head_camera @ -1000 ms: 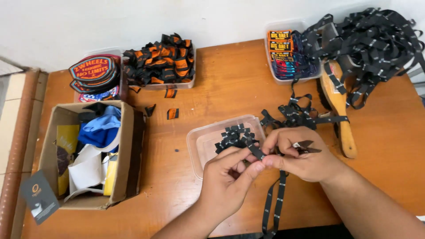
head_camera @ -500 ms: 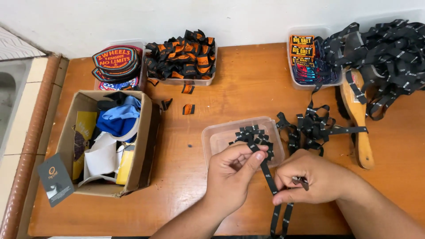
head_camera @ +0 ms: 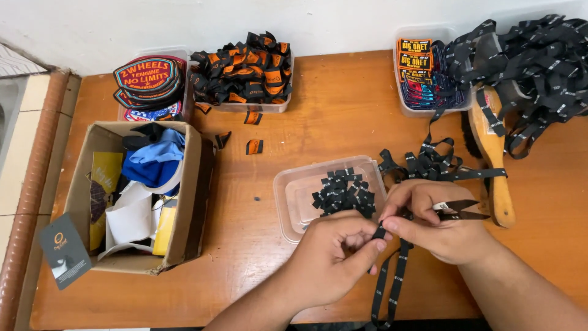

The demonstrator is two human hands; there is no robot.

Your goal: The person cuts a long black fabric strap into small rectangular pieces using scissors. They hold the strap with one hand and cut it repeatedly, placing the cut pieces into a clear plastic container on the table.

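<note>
Wooden tabletop point(head_camera: 343, 116) stretching under a white wall, crowded with work clutter. Pinching a black label ribbon point(head_camera: 392, 282) between thumb and forefinger of the left hand point(head_camera: 334, 263), fingers curled closed on its upper end. Meeting it there with the right hand point(head_camera: 438, 224), fingertips also nipping the ribbon while gripping small black thread snips point(head_camera: 462, 209), blades pointing right. Ribbon's long axis running nearly vertical in view, hanging from the pinch down toward the near table edge and slanting slightly left. Sitting just beyond the hands, a clear plastic tray point(head_camera: 294, 202) holding cut black labels point(head_camera: 344, 195). Lying at far right, a wooden brush point(head_camera: 497, 165) under a tangled ribbon heap point(head_camera: 539, 61). Standing at left, a cardboard box point(head_camera: 196, 196) stuffed with cloth and paper; behind it, embroidered patches point(head_camera: 147, 79) and a tub of orange-black labels point(head_camera: 242, 67).
</note>
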